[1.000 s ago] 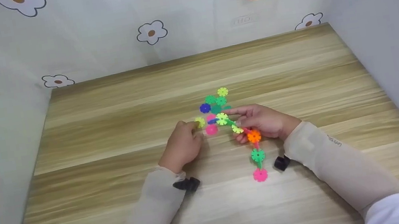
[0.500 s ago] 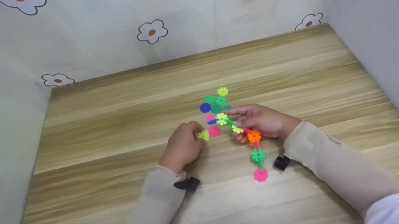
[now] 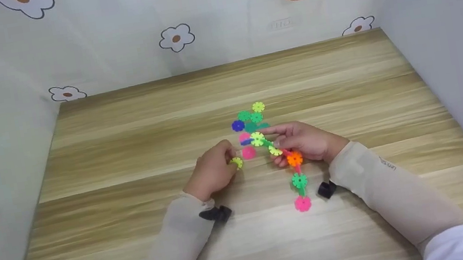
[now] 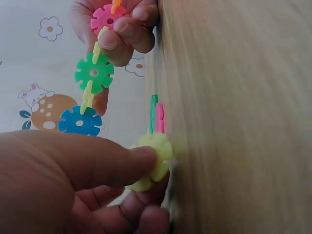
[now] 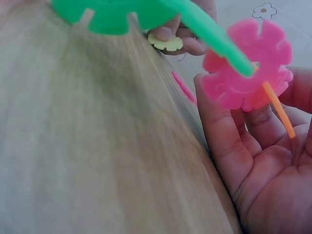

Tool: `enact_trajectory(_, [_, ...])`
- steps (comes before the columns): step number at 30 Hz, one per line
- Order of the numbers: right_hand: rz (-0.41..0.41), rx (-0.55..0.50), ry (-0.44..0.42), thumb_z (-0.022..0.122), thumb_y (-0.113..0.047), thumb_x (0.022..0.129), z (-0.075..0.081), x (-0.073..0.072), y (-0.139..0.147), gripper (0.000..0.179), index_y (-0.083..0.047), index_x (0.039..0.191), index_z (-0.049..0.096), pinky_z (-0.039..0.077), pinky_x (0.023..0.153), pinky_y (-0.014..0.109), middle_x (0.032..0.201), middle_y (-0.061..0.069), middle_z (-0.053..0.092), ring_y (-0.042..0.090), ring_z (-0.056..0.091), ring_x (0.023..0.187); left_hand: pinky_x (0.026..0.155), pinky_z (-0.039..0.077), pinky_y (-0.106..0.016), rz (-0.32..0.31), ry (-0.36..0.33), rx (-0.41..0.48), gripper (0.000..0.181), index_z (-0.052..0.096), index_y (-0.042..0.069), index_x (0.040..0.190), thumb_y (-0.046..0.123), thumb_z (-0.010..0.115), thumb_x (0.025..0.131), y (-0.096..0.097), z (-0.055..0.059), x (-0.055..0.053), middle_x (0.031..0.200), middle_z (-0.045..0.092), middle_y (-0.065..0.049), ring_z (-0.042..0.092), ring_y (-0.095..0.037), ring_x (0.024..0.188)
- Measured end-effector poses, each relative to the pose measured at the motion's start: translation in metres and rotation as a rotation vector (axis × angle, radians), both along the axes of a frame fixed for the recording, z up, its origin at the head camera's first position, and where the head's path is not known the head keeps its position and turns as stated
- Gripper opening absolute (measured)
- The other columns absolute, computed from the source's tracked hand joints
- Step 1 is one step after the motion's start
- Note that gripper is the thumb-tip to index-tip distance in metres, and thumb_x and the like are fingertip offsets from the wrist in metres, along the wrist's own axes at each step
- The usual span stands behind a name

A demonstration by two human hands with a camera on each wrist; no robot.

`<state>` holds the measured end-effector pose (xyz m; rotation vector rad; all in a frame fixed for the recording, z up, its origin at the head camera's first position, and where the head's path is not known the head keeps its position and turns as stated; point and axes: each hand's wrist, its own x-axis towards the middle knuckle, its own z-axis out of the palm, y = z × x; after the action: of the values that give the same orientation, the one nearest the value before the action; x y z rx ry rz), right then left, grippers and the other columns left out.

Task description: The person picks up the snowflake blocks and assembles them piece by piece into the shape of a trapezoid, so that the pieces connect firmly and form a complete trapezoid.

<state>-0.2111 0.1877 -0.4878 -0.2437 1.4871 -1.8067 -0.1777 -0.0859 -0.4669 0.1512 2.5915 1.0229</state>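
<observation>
My left hand (image 3: 213, 169) pinches a yellow notched snowflake disc (image 4: 160, 148) between thumb and fingers, low over the table. A second yellow edge shows beneath it in the left wrist view; whether it is another disc I cannot tell. My right hand (image 3: 307, 140) holds a chain of interlocked discs by its middle, fingers around a pink disc (image 5: 248, 63). Toward me the chain runs through an orange disc (image 3: 295, 158) and a green disc (image 3: 299, 180) to a pink end disc (image 3: 302, 204). Its far end has a blue disc (image 4: 80, 122).
Just right of my left hand lies a loose pink disc (image 3: 248, 153). Beyond the chain are several loose green discs (image 3: 244, 116), a dark blue disc (image 3: 238, 125) and a yellow disc (image 3: 258, 106). Patterned walls stand behind and beside the wooden table (image 3: 120, 133).
My left hand has drawn the yellow disc toward me, away from the loose discs. The loose pink disc has shifted slightly right. My right hand and the chain have barely moved.
</observation>
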Motion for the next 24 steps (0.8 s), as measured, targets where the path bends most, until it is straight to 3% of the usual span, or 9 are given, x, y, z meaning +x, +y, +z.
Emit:
enact_trajectory(7, [-0.005, -0.001, 0.008, 0.055, -0.003, 0.105, -0.0006, 0.0000, -0.0006, 0.058, -0.004, 0.161, 0.040, 0.065, 0.081, 0.037, 0.082, 0.007, 0.072, 0.017, 0.074, 0.074, 0.070, 0.053, -0.032, 0.104, 0.082, 0.328, 0.012, 0.059, 0.009, 0.110, 0.003, 0.059, 0.099, 0.0001, -0.0023, -0.0043, 0.101, 0.061, -0.007, 0.061, -0.019, 0.081])
enact_trajectory(11, [-0.005, -0.004, 0.010, 0.055, -0.003, 0.104, -0.0007, -0.0004, -0.0009, 0.059, -0.004, 0.161, 0.040, 0.065, 0.081, 0.037, 0.081, 0.007, 0.071, 0.017, 0.073, 0.073, 0.068, 0.053, -0.030, 0.161, 0.111, 0.444, 0.013, 0.061, 0.005, 0.113, 0.002, 0.058, 0.100, 0.0018, -0.0025, -0.0052, 0.104, 0.060, -0.009, 0.060, -0.017, 0.078])
enact_trajectory(15, [0.000, -0.012, 0.011, 0.056, -0.003, 0.104, -0.0008, -0.0010, -0.0008, 0.059, -0.004, 0.161, 0.040, 0.065, 0.082, 0.038, 0.081, 0.006, 0.071, 0.017, 0.073, 0.072, 0.068, 0.051, -0.027, 0.189, 0.145, 0.495, 0.013, 0.062, 0.003, 0.112, 0.000, 0.059, 0.099, 0.0021, -0.0036, -0.0056, 0.104, 0.058, -0.009, 0.057, -0.015, 0.079])
enact_trajectory(24, [-0.003, -0.008, 0.011, 0.056, -0.003, 0.105, -0.0006, -0.0002, -0.0002, 0.058, -0.006, 0.161, 0.040, 0.065, 0.081, 0.038, 0.082, 0.008, 0.072, 0.018, 0.074, 0.073, 0.066, 0.052, -0.026, 0.196, 0.148, 0.585, 0.012, 0.064, 0.000, 0.109, -0.003, 0.059, 0.098, 0.0017, -0.0033, -0.0054, 0.096, 0.057, -0.008, 0.058, -0.019, 0.073])
